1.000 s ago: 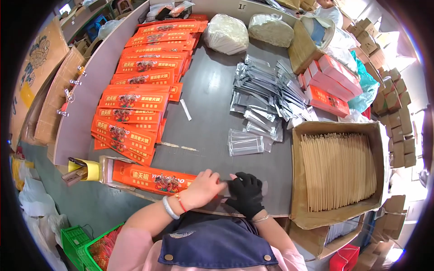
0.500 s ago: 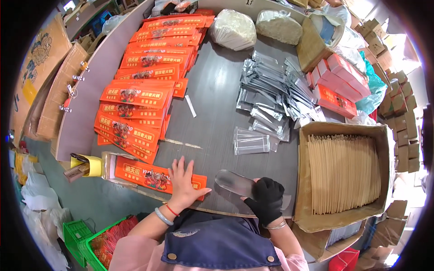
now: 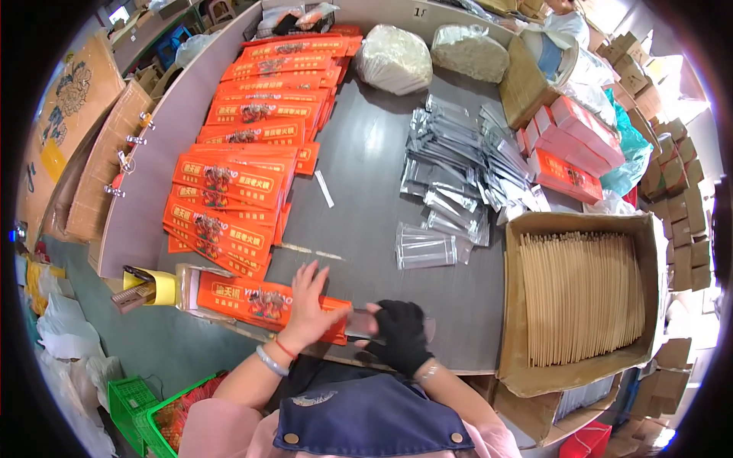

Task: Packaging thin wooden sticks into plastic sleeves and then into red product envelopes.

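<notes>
A red printed paper sleeve lies lengthwise near the table's front edge, apparently on top of others. My bare left hand rests on its right part, fingers stretched out and the thumb at its right end. My right hand, in a black fingerless glove, is closed on a clear plastic strip with a rounded end. The strip's tip meets the sleeve's right end; whether it is inside, I cannot tell. Beside the sleeve's left end sits a yellow holder with a brown comb-like piece.
Overlapping red sleeves cover the table's left side. Clear-and-silver packets are heaped right of centre. A carton of wooden chopsticks stands at right, near red boxes. Wrapped bundles stand at the back. A green crate is below left.
My right hand has moved left with the plastic strip, bringing it to the sleeve's right end. My left hand stays on the sleeve. A person has come into view at the far right back.
</notes>
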A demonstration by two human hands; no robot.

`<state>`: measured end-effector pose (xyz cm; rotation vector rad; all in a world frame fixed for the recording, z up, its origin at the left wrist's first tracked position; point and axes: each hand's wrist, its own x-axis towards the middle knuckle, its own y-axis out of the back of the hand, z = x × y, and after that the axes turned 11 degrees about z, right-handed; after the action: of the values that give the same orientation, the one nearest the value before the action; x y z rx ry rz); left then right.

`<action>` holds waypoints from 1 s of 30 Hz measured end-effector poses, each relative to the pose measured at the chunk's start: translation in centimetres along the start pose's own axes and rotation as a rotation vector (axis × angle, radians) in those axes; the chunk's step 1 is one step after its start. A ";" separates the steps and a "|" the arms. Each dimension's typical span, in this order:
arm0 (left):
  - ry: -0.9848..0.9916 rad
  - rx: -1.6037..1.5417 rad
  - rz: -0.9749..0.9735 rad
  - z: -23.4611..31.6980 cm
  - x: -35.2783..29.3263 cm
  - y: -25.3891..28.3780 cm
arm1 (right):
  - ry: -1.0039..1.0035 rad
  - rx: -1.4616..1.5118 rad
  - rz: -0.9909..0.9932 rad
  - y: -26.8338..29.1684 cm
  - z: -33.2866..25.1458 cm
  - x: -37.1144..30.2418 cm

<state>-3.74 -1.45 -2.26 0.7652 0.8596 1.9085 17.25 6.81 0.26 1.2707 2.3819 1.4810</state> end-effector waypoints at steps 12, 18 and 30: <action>0.174 0.130 0.269 -4.9 18.0 -3.0 | -0.891 -0.956 0.226 13.9 14.0 -8.7; -0.220 -0.201 0.032 5.8 11.3 -5.2 | -0.927 -1.052 0.124 12.8 15.3 -9.3; -0.316 0.026 0.010 8.8 10.9 -8.0 | -0.901 -0.973 0.246 12.7 14.5 -10.5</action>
<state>2.21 13.55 -1.83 1.0556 0.6847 1.7263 38.33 12.68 -1.41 1.4570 0.7997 1.3562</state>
